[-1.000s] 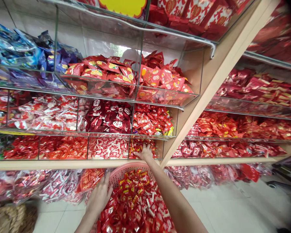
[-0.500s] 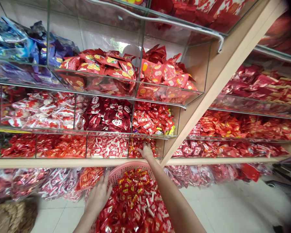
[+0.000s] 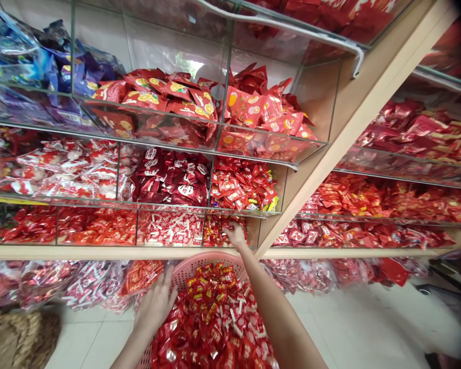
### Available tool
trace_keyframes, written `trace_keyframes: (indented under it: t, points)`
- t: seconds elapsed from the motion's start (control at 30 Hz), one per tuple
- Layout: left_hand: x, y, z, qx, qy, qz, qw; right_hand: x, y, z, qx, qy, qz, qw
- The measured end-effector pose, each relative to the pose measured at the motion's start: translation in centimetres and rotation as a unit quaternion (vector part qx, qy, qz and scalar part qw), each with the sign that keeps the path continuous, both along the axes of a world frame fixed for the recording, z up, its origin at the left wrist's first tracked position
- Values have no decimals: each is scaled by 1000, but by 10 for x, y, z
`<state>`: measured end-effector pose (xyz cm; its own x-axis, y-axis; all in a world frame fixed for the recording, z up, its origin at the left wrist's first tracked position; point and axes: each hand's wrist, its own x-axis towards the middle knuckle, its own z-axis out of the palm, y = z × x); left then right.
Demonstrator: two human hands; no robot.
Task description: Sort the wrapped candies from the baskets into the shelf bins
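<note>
A pink plastic basket (image 3: 200,260) heaped with red and yellow wrapped candies (image 3: 215,318) sits low in the centre. My left hand (image 3: 156,303) grips the basket's left rim, fingers curled over the edge. My right hand (image 3: 235,235) reaches up over the basket into the lowest clear bin (image 3: 225,231) of red and yellow candies, right of a bin of red and white candies (image 3: 171,228). Its fingers are buried among the wrappers, so I cannot see what they hold.
Clear acrylic bins (image 3: 169,177) of red, white and blue wrapped sweets fill the tiers above a wooden shelf edge (image 3: 100,251). A slanted wooden upright (image 3: 330,154) divides off more bins on the right. Bagged candy (image 3: 80,287) hangs below. A woven basket (image 3: 19,338) sits bottom left on the tiled floor.
My right hand has pushed a little further up into the lowest bin. The view has tilted slightly, and my left hand stays on the basket rim.
</note>
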<state>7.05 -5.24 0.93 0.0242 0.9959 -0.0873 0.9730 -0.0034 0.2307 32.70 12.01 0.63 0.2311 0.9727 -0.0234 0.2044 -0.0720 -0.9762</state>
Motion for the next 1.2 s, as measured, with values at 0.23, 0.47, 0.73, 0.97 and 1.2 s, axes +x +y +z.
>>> trace_keyframes:
  t: [0.23, 0.47, 0.73, 0.97, 1.2]
  points:
    - [0, -2, 2, 6, 10, -8, 1000, 6, -4, 4, 36, 110, -57, 992]
    - [0, -1, -2, 23, 2, -13, 1000, 2, -25, 33, 32, 264, -48, 963]
    - [1, -1, -3, 25, 10, -20, 999, -12, -105, 52, -56, 418, 62, 905]
    - [2, -3, 0, 16, 12, -22, 1000, -27, -139, 28, -116, 534, 95, 832]
    - [2, -3, 1, 26, 8, -21, 999, -37, -143, 4, -185, 513, 49, 837]
